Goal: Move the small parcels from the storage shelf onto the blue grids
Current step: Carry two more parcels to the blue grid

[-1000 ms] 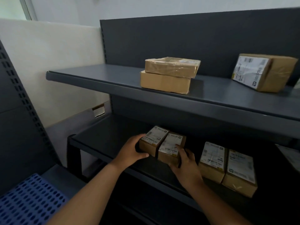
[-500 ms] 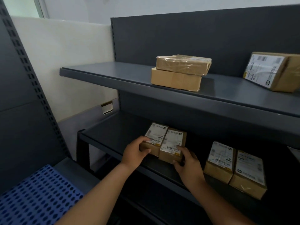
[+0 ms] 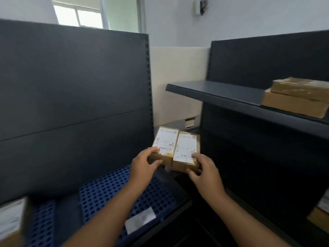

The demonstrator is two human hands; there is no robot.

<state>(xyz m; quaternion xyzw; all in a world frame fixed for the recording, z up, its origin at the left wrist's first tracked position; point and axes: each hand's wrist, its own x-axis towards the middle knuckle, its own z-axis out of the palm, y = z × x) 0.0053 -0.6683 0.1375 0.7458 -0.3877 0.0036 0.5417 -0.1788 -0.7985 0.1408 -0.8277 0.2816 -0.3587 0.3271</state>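
Two small brown parcels with white labels are held side by side in the air. My left hand (image 3: pixel 144 164) grips the left parcel (image 3: pixel 164 141) at its near end. My right hand (image 3: pixel 204 171) grips the right parcel (image 3: pixel 187 148) at its near end. They hang above the far right corner of a blue perforated grid (image 3: pixel 114 191) on the left rack. The storage shelf (image 3: pixel 222 94) stands to the right, and the parcels are clear of it.
Two stacked brown boxes (image 3: pixel 297 98) lie on the right upper shelf. A labelled parcel (image 3: pixel 10 221) sits on a second blue grid (image 3: pixel 42 225) at lower left. A white label (image 3: pixel 140 220) lies on the near grid. The dark rack back panel (image 3: pixel 71 104) rises behind the grids. Another box (image 3: pixel 320 216) shows at the right edge.
Both hands lifted the two parcels off the lower shelf and carried them left. The view swung left, bringing the blue grids and left rack into sight.
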